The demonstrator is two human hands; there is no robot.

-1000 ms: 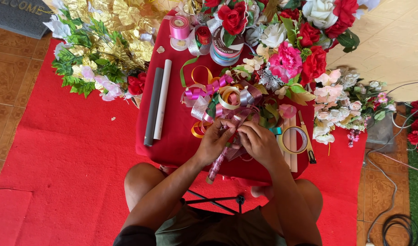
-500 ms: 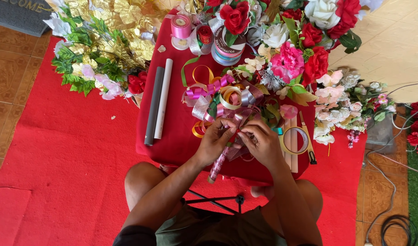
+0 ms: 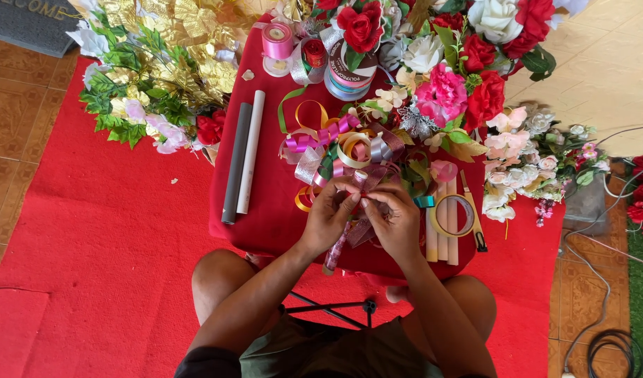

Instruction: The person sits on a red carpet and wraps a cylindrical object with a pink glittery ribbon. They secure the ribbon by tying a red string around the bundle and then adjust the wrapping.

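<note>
**Both hands pinching a ribbon strip over the little red table**

So the left hand (image 3: 330, 213) and the right hand (image 3: 395, 220) are basically meeting fingertip to fingertip, both pinched tight on the same pinkish glittery ribbon strip (image 3: 344, 236). Grip is narrow on both sides, thumbs and forefingers closed right on the ribbon's top end. The rest of the strip hangs down between the wrists and ends near the front edge of the red table (image 3: 272, 210).

Just past the fingertips, further in on the table, sits a messy pile of curled ribbon loops (image 3: 339, 150) in purple, gold, silver and pink, and the hands nearly touch it. Right of the hands on the table there's a roll of clear tape (image 3: 453, 215) lying over a few pale sticks (image 3: 442, 241), with a dark-handled cutter (image 3: 474, 222) beside it. Left of the hands, well apart, a grey tube (image 3: 236, 162) and a white tube (image 3: 251, 152) lie side by side.

At the table's far end are ribbon spools: a pink one (image 3: 277, 43) and a bigger stacked one (image 3: 349, 73). Fake flowers crowd the far right corner, red roses (image 3: 362, 26) and a big pink bloom (image 3: 444, 91), plus a gold-leaf bunch (image 3: 174, 49) off the left side. The table stands on a red carpet (image 3: 90, 266).
</note>
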